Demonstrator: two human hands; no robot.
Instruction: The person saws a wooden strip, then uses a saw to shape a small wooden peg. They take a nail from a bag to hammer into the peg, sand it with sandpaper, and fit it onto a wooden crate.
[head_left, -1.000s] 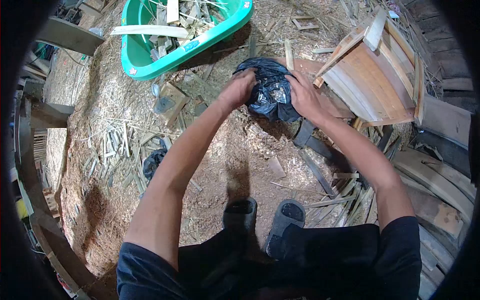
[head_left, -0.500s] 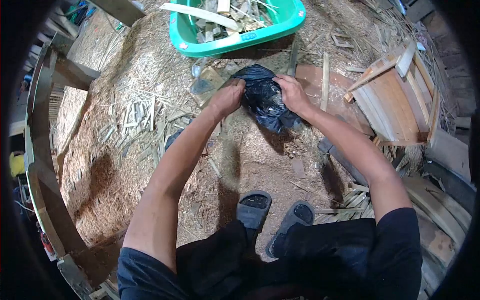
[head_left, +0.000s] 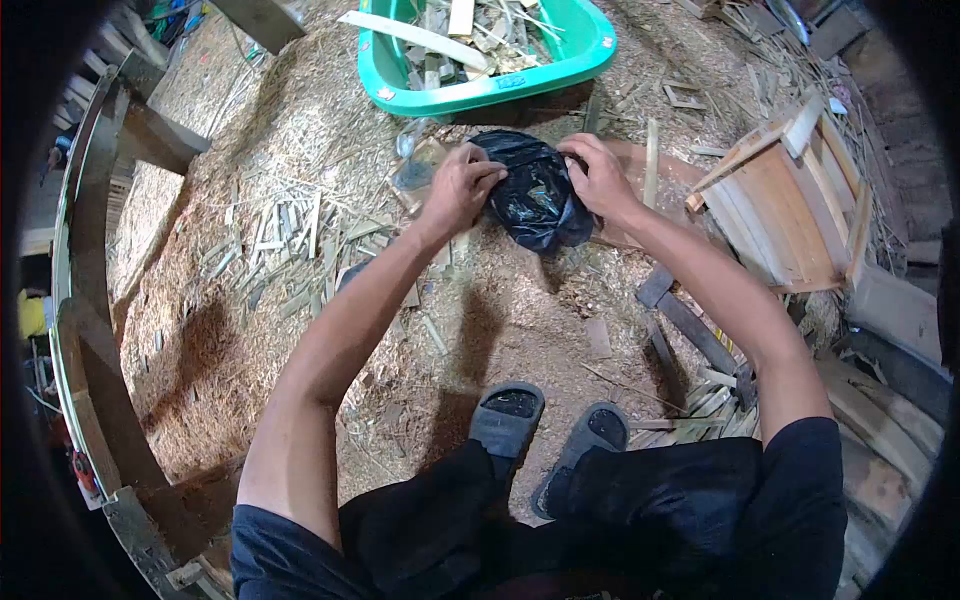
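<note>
A black plastic bag (head_left: 540,205) hangs between my two hands above the floor, its mouth spread and facing up towards me. My left hand (head_left: 465,188) pinches the left side of its rim. On the opposite side, my right hand (head_left: 600,175) grips the rim with thumb and fingers closed. Some small pale and coloured bits show inside the bag, too small to name. Just beyond the bag stands a green plastic tub (head_left: 490,98) holding wood offcuts (head_left: 465,45).
Shavings and wood scraps (head_left: 285,225) cover the floor. A wooden box-like piece (head_left: 780,210) sits at right, with a dark bar-shaped tool (head_left: 700,330) nearer me. A curved wooden frame (head_left: 90,350) stands along the left. My sandals (head_left: 508,420) are below.
The bag's mouth has turned more towards me and opened wider. Both hands have shifted their hold on the rim. The view has moved slightly left, showing more of the dark tool.
</note>
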